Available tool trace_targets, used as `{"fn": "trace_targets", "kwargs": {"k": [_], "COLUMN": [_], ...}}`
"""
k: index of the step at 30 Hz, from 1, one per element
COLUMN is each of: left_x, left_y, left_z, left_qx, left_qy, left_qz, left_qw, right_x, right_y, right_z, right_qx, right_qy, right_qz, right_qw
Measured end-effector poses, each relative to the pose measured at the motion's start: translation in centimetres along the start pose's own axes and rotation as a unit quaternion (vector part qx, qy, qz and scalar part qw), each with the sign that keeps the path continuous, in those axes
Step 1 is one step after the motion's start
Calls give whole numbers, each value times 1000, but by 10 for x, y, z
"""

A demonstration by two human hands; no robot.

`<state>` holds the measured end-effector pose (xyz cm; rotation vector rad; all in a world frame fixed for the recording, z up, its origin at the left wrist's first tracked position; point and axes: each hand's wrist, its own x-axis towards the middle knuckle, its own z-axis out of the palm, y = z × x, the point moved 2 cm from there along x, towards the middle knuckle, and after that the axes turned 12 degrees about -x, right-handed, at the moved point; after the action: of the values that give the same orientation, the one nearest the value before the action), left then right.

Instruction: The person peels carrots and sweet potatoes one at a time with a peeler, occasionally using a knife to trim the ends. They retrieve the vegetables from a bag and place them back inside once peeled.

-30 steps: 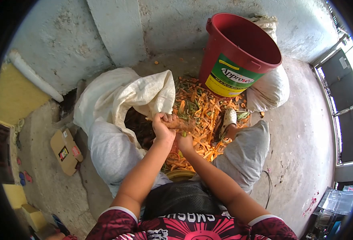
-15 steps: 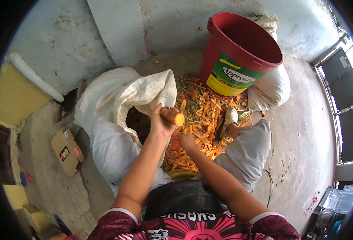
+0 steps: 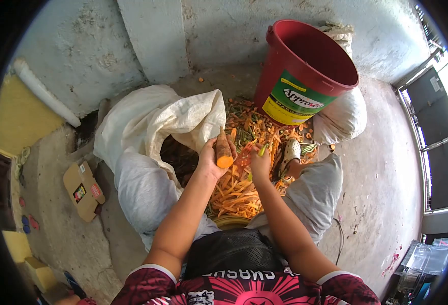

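Observation:
My left hand (image 3: 212,158) is wrapped around a thick carrot (image 3: 224,151). The carrot's flat cut end faces me and its thin tip points away; brown skin shows along its side. To the right, my right hand (image 3: 260,165) is closed on a small yellow-green handled tool (image 3: 263,150), whose working end I cannot make out. The hands are apart, above a heap of orange carrot peelings (image 3: 239,195) between my legs. Something red and mesh-like (image 3: 243,158) lies in the heap beside my right hand.
An open white woven sack (image 3: 155,109) stands at my left leg, dark inside. Ahead on the right is a large red bucket (image 3: 285,66), with a filled white sack (image 3: 342,119) behind it. A piece of cardboard (image 3: 84,192) lies on the floor at left.
The carrot has turned so its tip points away and its cut end faces me. My right hand has moved away from it, rightward and forward, with the tool.

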<state>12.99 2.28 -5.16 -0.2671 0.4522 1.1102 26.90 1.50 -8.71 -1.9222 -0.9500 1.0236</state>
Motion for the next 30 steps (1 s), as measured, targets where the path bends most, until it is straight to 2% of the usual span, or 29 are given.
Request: {"fn": "trace_targets", "kwargs": {"k": [2,5,6,10,13,14,15,19,22,25,28,30], "left_x": [1,2,2,2,-8,-9,-11,-21,-34,-29,-31,-33], "left_y": [1,0,-1,-8,-19,-23,-26,-30,-33,-32,-40,-32], "left_z": [-2,-7,-8,-9,-4,-4,-4,0,11,-2,-5,1], "left_qx": [18,25,24,32,38,42,46,75,73,97,85,74], "left_qy": [5,15,17,45,50,60,70,-7,58,-26,-51,-20], "left_qz": [0,-14,-21,-21,-44,-45,-46,-118,-58,-123,-161,-131], "left_qw": [1000,999,999,998,997,996,995,990,994,987,982,988], "right_x": [23,23,12,11,-11,-19,-28,-40,-51,-49,-53,-47], "right_y": [15,-6,-24,-49,-77,-85,-93,-99,-104,-105,-111,-109], "right_z": [-6,-26,-36,-47,-46,-47,-45,-27,-27,-29,-38,-44], "right_qx": [70,123,143,323,312,181,157,41,-48,-85,-50,20], "right_qy": [33,47,25,-39,-27,-6,1,37,48,130,140,99], "right_qz": [-11,-8,5,-45,-61,-57,-87,-193,-202,-250,-250,-198], "right_qw": [997,991,989,945,948,982,984,980,977,956,957,975]}}
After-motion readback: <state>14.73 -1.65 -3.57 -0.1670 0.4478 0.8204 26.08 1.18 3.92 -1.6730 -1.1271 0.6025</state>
